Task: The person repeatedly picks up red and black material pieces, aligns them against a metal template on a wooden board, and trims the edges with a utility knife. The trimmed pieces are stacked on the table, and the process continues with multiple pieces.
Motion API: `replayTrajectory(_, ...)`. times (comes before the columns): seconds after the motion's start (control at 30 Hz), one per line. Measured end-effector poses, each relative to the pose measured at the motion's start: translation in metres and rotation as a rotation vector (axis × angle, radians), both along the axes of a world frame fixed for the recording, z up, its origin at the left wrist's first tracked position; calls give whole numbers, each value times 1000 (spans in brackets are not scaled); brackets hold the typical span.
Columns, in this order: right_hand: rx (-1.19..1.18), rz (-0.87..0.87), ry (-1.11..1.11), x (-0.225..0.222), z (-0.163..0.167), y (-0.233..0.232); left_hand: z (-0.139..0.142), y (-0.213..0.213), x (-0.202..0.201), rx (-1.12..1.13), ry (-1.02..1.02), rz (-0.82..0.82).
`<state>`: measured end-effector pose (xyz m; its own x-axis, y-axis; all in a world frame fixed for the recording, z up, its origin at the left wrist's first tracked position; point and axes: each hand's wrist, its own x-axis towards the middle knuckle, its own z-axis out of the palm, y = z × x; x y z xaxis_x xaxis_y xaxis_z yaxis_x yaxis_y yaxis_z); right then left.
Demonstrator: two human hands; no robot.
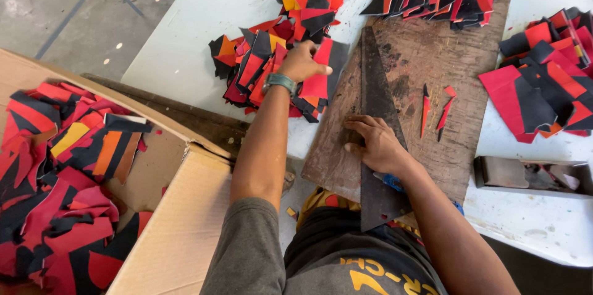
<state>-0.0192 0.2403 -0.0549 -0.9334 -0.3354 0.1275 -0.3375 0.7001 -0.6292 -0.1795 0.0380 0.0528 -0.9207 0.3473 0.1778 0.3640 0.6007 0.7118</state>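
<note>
On the white table [185,54], left hand [301,61] fingers grip a red piece [316,79] from the pile [259,72], right hand [374,143] lies open on the board [426,66].

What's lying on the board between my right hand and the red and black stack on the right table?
Two thin red-and-black slivers lie on the wooden board, between the right hand and that stack, seen in the head view.

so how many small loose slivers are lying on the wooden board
3: a long red one, another red one right of it, and a tiny piece above that. Others could hide under the right hand or metal triangle.
</note>
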Motion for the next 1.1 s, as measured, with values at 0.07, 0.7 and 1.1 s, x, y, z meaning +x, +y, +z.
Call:
replayTrajectory(0.07, -289, -79, -40, -7, 3, 6, 12, 1, -2, 230, -76, -35)
replayTrajectory(0.7, -973, -493, 209, -2, -1, 75, -122, 110, 86, 1520, -1182, -535)
replayTrajectory(1.1, -530, -515, 383, -13, 39, 103, -158, 113, 77, 1267, -1190, -518)
